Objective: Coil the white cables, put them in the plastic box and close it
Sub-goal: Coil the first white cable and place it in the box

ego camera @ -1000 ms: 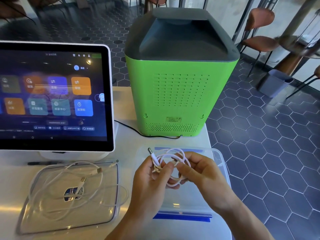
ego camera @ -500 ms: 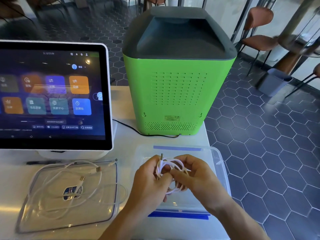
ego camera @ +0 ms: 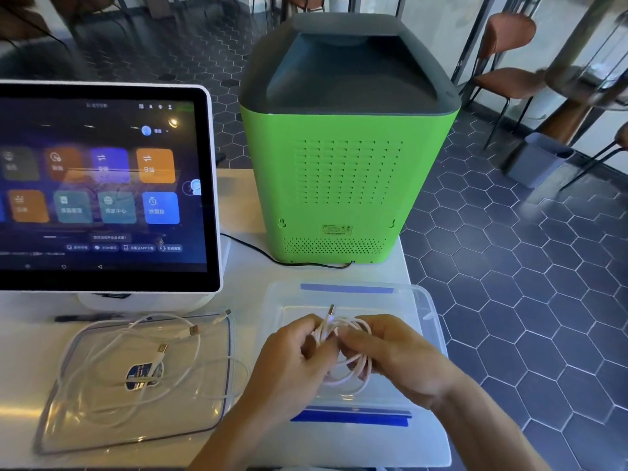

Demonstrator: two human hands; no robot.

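Both hands hold a coiled white cable (ego camera: 353, 367) just above the open clear plastic box (ego camera: 424, 321) with blue clips. My left hand (ego camera: 289, 358) pinches the coil's left side, where a metal plug sticks up. My right hand (ego camera: 394, 351) grips the coil's right side. The box's clear lid (ego camera: 217, 396) lies flat on the table to the left. Loose white cables (ego camera: 142, 345) with plugs lie spread across that lid.
A tall green machine (ego camera: 339, 185) stands right behind the box, its black power cord (ego camera: 258, 249) running left. A white-framed touchscreen (ego camera: 102, 185) stands at the back left. The white table's right edge (ego camera: 445, 419) is just past the box.
The two hands drew closer together around the coil and the plug end swung upright. The coil stayed above the box.
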